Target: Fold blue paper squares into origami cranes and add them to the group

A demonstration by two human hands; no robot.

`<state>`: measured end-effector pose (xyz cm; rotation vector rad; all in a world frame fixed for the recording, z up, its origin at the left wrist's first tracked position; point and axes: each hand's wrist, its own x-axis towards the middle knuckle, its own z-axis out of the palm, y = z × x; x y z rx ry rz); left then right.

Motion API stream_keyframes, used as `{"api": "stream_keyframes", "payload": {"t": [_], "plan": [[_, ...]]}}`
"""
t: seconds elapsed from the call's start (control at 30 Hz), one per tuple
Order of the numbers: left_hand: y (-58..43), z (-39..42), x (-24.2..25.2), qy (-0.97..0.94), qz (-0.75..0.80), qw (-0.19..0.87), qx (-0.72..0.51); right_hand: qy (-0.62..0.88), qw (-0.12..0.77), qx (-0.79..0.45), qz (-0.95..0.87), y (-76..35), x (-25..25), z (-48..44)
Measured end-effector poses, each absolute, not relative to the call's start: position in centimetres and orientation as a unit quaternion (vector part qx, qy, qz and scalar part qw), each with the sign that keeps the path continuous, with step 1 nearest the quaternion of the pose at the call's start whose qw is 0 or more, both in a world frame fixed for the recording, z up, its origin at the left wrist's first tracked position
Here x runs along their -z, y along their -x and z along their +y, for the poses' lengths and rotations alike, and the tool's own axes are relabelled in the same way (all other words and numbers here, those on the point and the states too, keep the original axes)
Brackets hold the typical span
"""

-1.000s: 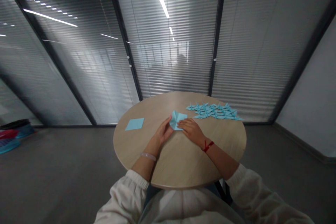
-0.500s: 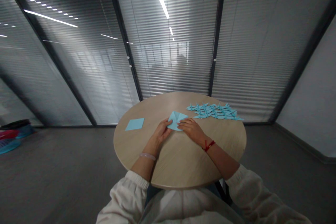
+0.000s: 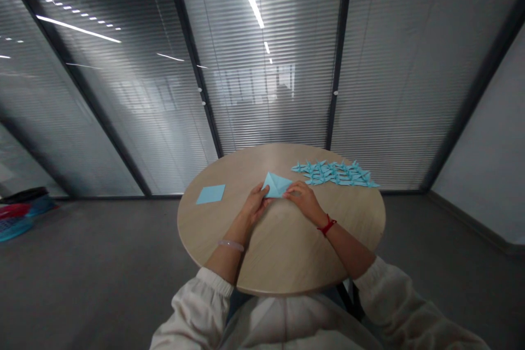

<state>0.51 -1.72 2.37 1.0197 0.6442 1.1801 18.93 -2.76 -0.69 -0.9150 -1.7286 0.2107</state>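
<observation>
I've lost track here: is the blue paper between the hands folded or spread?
Folded: the blue paper between the left hand and right hand shows slanting creases and a pointed top. How many layers, I cannot tell.

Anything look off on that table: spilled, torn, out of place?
Nothing stands out. Left hand and right hand hold the creased blue paper; the loose blue sheet lies flat; the folded blue pieces sit grouped on the table. Small tears would be too fine to see.

Near the left edge of the desk (image 3: 283,251), a sheet (image 3: 210,194); by its far-right edge, folded figures (image 3: 334,175) (clustered); between, the held paper (image 3: 276,185).
</observation>
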Motion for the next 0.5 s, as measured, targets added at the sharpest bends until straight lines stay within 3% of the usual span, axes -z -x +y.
{"api": "stream_keyframes", "payload": {"t": [0.13, 0.3, 0.5], "plan": [[-0.8, -2.2, -2.4, -0.472, 0.280, 0.672, -0.497, 0.424, 0.591, -0.140, -0.672, -19.2, 1.2, -2.2], [-0.8, -2.7, -2.8, -0.492, 0.305, 0.653, -0.489, 0.426, 0.556, -0.276, -0.658, -19.0, 1.4, -2.2], [-1.2, -2.9, -2.8, -0.539, 0.291, 0.626, -0.482, 0.463, 0.579, -0.264, -0.617, -19.1, 1.4, -2.1]]}}
